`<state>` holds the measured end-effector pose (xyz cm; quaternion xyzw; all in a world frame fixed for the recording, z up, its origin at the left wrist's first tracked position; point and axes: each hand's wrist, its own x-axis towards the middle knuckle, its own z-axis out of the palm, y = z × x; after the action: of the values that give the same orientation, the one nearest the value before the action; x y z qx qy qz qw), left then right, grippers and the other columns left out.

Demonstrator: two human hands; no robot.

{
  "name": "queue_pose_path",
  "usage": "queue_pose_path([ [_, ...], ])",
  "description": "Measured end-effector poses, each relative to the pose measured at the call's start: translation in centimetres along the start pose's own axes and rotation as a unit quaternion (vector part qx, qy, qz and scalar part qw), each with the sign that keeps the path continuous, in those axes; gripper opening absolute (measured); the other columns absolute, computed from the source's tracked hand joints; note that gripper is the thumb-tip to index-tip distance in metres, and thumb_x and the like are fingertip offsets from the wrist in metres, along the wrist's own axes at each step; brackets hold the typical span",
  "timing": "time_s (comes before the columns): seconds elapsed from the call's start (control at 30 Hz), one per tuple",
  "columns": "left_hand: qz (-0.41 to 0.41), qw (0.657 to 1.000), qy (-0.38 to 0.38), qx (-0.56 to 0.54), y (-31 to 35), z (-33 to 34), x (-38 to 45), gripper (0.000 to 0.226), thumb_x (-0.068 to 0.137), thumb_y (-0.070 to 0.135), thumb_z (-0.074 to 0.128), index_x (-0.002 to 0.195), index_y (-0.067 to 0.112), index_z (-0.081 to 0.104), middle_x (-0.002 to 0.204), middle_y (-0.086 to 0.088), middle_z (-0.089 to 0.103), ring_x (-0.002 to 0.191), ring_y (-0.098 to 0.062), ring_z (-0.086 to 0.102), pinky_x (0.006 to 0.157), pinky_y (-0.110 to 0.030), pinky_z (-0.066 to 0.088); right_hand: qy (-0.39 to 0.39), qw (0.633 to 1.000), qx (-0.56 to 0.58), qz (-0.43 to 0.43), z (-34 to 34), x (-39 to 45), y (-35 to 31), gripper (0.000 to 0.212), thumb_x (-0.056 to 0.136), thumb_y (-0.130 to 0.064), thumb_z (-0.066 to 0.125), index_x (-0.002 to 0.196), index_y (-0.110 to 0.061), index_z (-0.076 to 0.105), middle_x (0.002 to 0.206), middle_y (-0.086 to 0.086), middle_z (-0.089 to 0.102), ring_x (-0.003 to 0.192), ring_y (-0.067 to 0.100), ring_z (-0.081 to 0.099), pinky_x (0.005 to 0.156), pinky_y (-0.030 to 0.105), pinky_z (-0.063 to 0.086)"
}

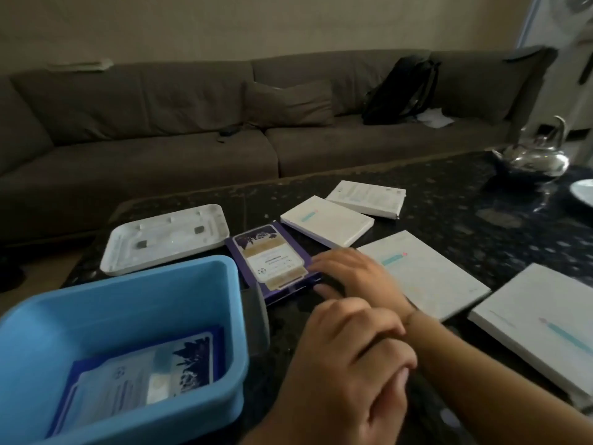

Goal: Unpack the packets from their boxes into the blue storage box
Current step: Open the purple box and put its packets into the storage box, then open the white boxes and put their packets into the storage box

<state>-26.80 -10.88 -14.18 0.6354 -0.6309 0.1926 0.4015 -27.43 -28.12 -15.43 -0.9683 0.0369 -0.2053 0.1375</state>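
The blue storage box [122, 303] stands at the near left of the dark table, with purple-and-white packets [141, 377] lying flat inside it. Just right of it lies a purple box [269, 258] with a white and gold label. My right hand [356, 277] holds that box's near right corner, fingers on its right edge and thumb at its near side. In the foreground my left hand [346, 364] is loosely curled, holds nothing, and rests against my right wrist. Several flat white boxes [327, 224] lie to the right.
A white lid [163, 239] lies upside down behind the blue box. A metal kettle [532, 155] and a plate edge [582, 191] sit at the far right of the table [449, 200]. Behind stands a brown sofa [160, 123] with a black backpack [401, 91].
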Motion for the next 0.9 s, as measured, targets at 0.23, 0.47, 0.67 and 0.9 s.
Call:
queue_pose_path([
  [0.23, -0.033, 0.998, -0.052, 0.000, -0.6, 1.2, -0.6, 0.008, 0.086, 0.027, 0.061, 0.091, 0.024, 0.067, 0.108, 0.009, 0.061, 0.108, -0.011, 0.054, 0.091, -0.035, 0.045, -0.002, 0.883, -0.084, 0.462, -11.3, -13.0, 10.0, 0.057, 0.082, -0.052, 0.068, 0.130, -0.025, 0.057, 0.137, 0.005, 0.057, 0.126, 0.030, 0.050, 0.105, 0.044, 0.043],
  [0.47, -0.038, 0.990, -0.129, 0.034, -1.2, 2.0, -1.7, 0.012, 0.086, 0.035, 0.058, 0.094, 0.030, 0.065, 0.109, 0.016, 0.058, 0.110, -0.006, 0.053, 0.094, -0.027, 0.041, -0.068, 0.795, 0.001, 0.602, -13.2, -18.4, 14.4, 0.115, 0.062, -0.073, 0.070, 0.153, -0.025, 0.019, 0.159, 0.011, 0.021, 0.143, 0.038, 0.026, 0.113, 0.054, 0.031],
  [0.67, -0.032, 0.986, -0.158, 0.047, -1.2, 2.0, -2.2, 0.014, 0.085, 0.036, 0.057, 0.092, 0.030, 0.068, 0.108, 0.017, 0.059, 0.110, -0.005, 0.053, 0.096, -0.023, 0.038, -0.058, 0.788, 0.009, 0.613, -13.9, -19.7, 14.9, 0.111, 0.052, -0.074, 0.074, 0.138, -0.010, 0.047, 0.135, 0.016, 0.049, 0.124, 0.033, 0.045, 0.102, 0.042, 0.043],
  [0.9, -0.031, 0.986, -0.156, 0.045, -1.0, 2.1, -2.2, 0.012, 0.084, 0.036, 0.057, 0.091, 0.032, 0.066, 0.107, 0.019, 0.058, 0.109, -0.003, 0.051, 0.097, -0.020, 0.037, 0.094, 0.713, 0.314, 0.620, -15.6, -21.7, 14.1, 0.058, 0.066, -0.034, 0.081, 0.111, -0.003, 0.064, 0.103, 0.020, 0.067, 0.089, 0.033, 0.064, 0.074, 0.044, 0.060],
])
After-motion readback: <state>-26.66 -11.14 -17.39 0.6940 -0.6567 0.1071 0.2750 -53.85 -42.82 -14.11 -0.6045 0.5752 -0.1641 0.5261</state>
